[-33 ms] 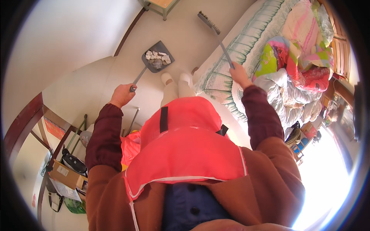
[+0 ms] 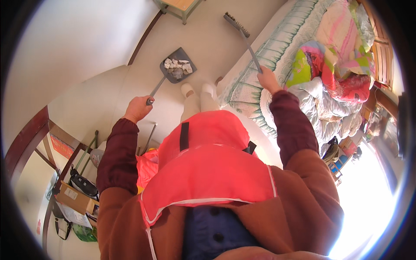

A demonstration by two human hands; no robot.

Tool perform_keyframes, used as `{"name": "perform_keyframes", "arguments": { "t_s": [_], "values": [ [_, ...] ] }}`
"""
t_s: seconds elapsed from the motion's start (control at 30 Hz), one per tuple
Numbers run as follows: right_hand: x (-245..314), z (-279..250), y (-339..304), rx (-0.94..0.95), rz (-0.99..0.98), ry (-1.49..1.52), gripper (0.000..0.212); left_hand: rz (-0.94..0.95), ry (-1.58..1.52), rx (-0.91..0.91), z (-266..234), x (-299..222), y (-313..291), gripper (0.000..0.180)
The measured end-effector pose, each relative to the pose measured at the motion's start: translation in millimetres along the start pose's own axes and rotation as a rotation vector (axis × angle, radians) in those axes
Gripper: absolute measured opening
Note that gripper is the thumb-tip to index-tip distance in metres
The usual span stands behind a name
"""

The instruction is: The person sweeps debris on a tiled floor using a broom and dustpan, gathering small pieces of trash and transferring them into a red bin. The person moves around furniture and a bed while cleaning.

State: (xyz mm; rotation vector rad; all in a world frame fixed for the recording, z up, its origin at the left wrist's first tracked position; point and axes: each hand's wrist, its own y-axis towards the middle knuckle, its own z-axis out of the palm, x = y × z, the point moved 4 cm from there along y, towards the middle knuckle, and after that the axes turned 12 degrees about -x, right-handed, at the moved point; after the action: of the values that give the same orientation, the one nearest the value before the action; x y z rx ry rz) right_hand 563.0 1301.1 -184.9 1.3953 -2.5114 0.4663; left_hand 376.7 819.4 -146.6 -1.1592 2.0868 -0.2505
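Note:
My left hand (image 2: 138, 108) is closed around the handle end of a grey dustpan (image 2: 190, 62). Its pan lies on the floor ahead of my feet, with crumpled white paper (image 2: 177, 66) and a greyish clump in it. A grey long-handled broom (image 2: 250, 50) is in my right hand (image 2: 268, 80), fingers wrapped round the top of the stick. The dark-bristled head (image 2: 236, 24) points away from me, to the right of the pan and apart from it, near the bed. Whether the bristles touch the floor I cannot tell.
On the right stands a bed (image 2: 277, 56) with a green-white frilled cover and rumpled quilts (image 2: 331, 78). A small wooden-topped table (image 2: 182, 4) is at the far edge. To the left are a cardboard box (image 2: 74, 197), a black bag (image 2: 83, 182) and a red plastic bag (image 2: 147, 167).

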Motion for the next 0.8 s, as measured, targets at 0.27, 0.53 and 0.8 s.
{"name": "perform_keyframes", "arguments": {
  "t_s": [0.27,0.53,0.8],
  "values": [
    [36,66,-19,0.293,0.111,-0.029,0.017,-0.125,-0.092,-0.023,19,-31,17,0.024],
    [85,-18,-111,0.472,0.101,0.177,0.034,-0.109,-0.102,-0.094,40,-41,42,0.024],
    [46,-90,-121,0.253,0.362,0.271,0.043,-0.072,-0.153,-0.097,16,-75,60,0.026]
  ]
}}
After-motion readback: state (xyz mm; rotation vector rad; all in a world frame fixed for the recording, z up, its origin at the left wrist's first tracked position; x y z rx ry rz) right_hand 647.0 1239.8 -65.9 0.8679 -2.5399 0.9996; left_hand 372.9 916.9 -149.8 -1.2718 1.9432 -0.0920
